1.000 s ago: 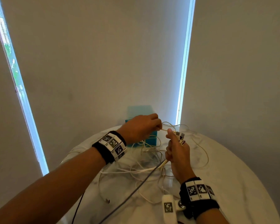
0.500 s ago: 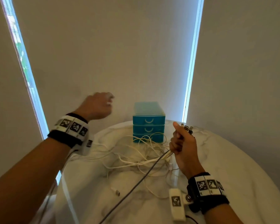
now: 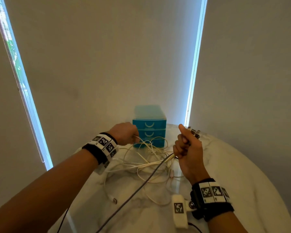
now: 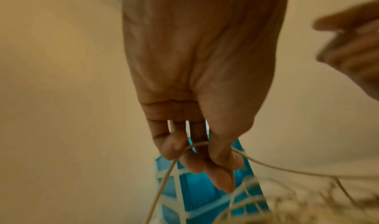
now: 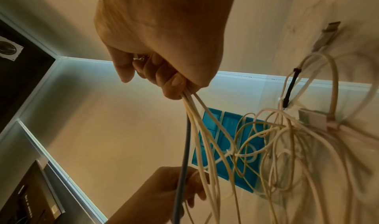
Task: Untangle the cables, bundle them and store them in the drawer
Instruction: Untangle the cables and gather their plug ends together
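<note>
Behind the left hand (image 3: 124, 135), blurred drawer unit (image 3: 149, 125); cables (image 3: 151, 163) tangled

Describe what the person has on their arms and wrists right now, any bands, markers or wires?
Both forearms are bare, no sleeves. Each wrist carries a black strap faced with white blocks printed with square black-and-white markers: the left wristband and the right wristband. A white padded camera block with one more marker sticks out from the right band on a metal joint, trailing a thin black wire. No gloves or rings show.
</note>
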`<state>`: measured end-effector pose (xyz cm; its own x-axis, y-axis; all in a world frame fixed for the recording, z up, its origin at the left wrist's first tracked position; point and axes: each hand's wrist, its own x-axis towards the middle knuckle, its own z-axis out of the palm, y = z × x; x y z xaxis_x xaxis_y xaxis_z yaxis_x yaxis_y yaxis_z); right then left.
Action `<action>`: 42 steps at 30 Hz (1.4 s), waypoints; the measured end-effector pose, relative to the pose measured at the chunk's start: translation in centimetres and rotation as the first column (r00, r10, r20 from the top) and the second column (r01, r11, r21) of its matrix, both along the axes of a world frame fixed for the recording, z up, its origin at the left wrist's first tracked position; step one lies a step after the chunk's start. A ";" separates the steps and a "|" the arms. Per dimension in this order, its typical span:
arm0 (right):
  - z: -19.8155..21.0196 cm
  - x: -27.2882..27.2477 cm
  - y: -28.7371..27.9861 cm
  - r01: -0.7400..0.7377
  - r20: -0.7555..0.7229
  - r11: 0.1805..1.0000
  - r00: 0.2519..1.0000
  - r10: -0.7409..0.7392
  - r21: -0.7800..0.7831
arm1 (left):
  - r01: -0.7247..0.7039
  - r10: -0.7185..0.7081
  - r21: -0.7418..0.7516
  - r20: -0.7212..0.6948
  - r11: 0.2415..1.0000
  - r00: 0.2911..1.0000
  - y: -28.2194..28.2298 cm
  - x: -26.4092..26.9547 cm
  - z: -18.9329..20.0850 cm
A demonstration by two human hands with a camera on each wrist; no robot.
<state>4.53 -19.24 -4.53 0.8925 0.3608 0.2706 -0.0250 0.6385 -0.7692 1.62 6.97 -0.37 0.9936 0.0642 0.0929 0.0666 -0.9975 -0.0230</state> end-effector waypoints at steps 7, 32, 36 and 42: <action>0.7 -1.2 0.7 -0.077 0.040 0.994 0.996 0.074 0.074 | 0.069 0.112 -0.340 0.485 0.938 0.867 6.7 -4.3 5.6; 0.5 -1.0 1.4 -0.047 -0.105 0.992 0.993 0.059 0.114 | 0.085 -0.404 -0.714 -0.290 0.695 0.868 -2.8 -2.7 -1.1; 0.5 0.2 0.2 -0.001 -0.145 0.985 0.989 0.026 0.170 | -0.052 -0.301 -0.623 -0.448 0.781 0.842 1.1 -4.4 1.1; 0.8 -0.8 0.9 -0.043 -0.120 0.993 0.991 0.056 0.107 | -0.136 0.074 -0.199 -0.292 0.970 0.954 10.4 -7.1 2.7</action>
<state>3.73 -18.34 -3.77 0.9032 0.3806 0.1983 -0.1485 0.7108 -0.6875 -5.51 17.36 2.32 0.9637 0.1573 -0.2157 0.1934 -0.9684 0.1576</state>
